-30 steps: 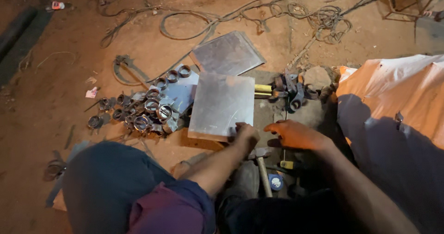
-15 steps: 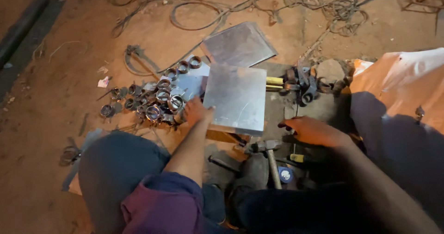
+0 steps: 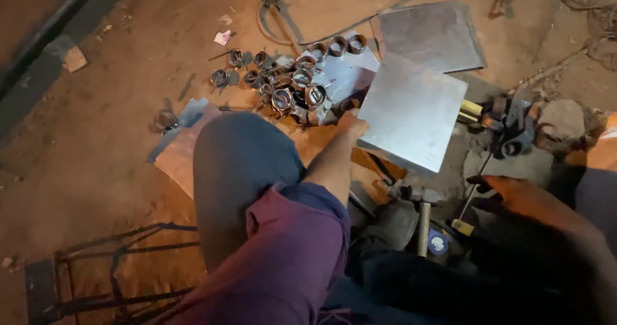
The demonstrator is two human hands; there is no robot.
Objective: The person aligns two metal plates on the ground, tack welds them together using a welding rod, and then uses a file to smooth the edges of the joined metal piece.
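Underfoot, the dirt floor (image 3: 109, 171) takes up most of the view, bare toward the left, with a dark metal frame (image 3: 96, 273) lying at the lower left edge. Next in size is the person's bent knee (image 3: 241, 164), which blocks the near side of the work spot. Two square metal sheets come after: one grey sheet (image 3: 432, 34) lies flat near the top, and the brighter metal sheet (image 3: 411, 109) sits tilted just below it, its lower edge raised over a flat cardboard-coloured board (image 3: 186, 154). The left hand (image 3: 350, 127) is at that sheet's left edge — fingers closed on the corner, as far as I can tell. The right hand (image 3: 514, 193) hovers low at the right, fingers spread and holding nothing, close to a hammer (image 3: 421, 203) lying below the sheet. Left of the sheet a heap of short metal rings (image 3: 286, 87) crowds the floor — no free room there. Scrap pieces (image 3: 514, 129) and a stone (image 3: 560, 116) hem in the right side, tangled wire (image 3: 578, 3) beyond.
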